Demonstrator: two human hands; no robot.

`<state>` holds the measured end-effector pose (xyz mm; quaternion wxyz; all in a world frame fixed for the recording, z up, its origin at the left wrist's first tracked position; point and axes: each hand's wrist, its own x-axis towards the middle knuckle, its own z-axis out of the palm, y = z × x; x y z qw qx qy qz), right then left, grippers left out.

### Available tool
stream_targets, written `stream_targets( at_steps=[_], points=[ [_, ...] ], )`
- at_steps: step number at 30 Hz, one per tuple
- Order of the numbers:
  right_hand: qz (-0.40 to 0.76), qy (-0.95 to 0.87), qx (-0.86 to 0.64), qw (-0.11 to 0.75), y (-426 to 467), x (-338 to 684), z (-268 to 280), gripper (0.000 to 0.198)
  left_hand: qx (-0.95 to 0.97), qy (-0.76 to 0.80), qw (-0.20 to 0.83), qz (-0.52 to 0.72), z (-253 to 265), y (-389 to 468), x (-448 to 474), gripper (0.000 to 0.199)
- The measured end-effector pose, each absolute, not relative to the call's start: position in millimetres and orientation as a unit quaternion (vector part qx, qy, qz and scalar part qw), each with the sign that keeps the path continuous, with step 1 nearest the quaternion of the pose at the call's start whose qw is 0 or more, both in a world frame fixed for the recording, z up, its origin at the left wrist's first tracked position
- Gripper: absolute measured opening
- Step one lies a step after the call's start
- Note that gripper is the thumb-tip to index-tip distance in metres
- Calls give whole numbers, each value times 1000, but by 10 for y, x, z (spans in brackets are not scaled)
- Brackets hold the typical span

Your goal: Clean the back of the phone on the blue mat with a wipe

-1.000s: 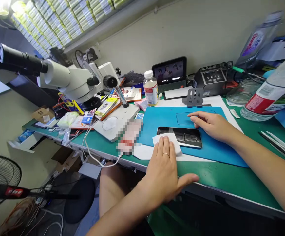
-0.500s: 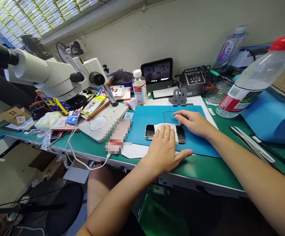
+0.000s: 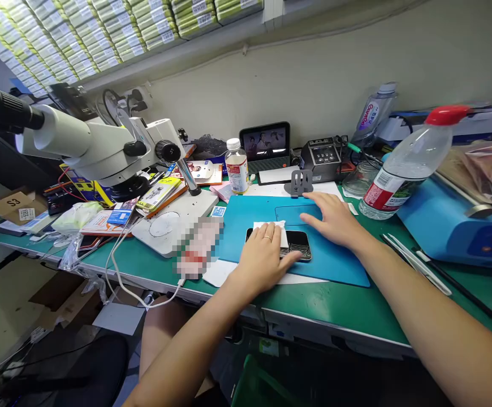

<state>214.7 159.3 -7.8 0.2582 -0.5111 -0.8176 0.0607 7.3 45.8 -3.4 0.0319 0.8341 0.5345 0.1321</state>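
Observation:
A dark smartphone [image 3: 299,245] lies lengthwise on a blue mat [image 3: 241,210], its screen facing up. My left hand [image 3: 262,259] rests flat over the phone's left part, fingers together and stretched, thumb apart. Under those fingers is a white tissue [image 3: 284,239], pressed against the screen. Beyond the phone's right end, my right hand [image 3: 334,219] hovers at or just over the mat, fingers stretched and thumb spread, with nothing in it. Its fingertips come near a small grey phone stand [image 3: 300,182] behind the mat.
A microscope [image 3: 102,141] stands left, beside a blurred pinkish item [image 3: 199,246] with a white cable. A small bottle [image 3: 236,167] and a tablet showing video [image 3: 267,141] are behind. To the right are tweezers [image 3: 419,265], a large red-capped bottle [image 3: 402,169] and a blue machine [image 3: 449,220].
My left hand and the tissue have slid left along the phone, baring more of its right side. My right hand has moved away from the phone, its fingers now more stretched. The view has shifted.

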Motion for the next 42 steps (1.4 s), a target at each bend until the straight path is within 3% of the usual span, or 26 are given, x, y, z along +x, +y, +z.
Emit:
stream_targets(
  at_steps=[5,12,19,24,29,32,34,37,40,42],
  points=[
    [66,-837,-524,143,1632,2236,-90,76,845,480,45,231,-64,544,-225,20],
    [88,-834,-517,173,1647,2284,-35,82,795,540,9,277,157,973,-457,19],
    [62,-837,-494,227,1541,2268,2,71,767,559,-11,315,270,1341,-337,14],
    [76,-834,-485,253,1526,2243,14,66,758,542,6,361,157,1253,-247,22],
    [146,-776,-506,348,1549,2194,37,43,780,497,52,377,156,1179,-241,22],
    [189,-741,-510,394,1550,2170,92,42,792,473,84,377,157,1143,-261,27],
    [222,-719,-501,427,1531,2147,135,45,800,456,114,372,153,1122,-271,38],
    [331,-677,-465,464,1462,2079,185,49,825,413,164,351,143,1087,-248,71],
    [453,-651,-406,454,1355,1972,212,47,856,356,175,333,140,1048,-166,99],
    [494,-651,-378,435,1287,1904,221,43,866,327,166,339,154,1020,-105,104]
  ],
)
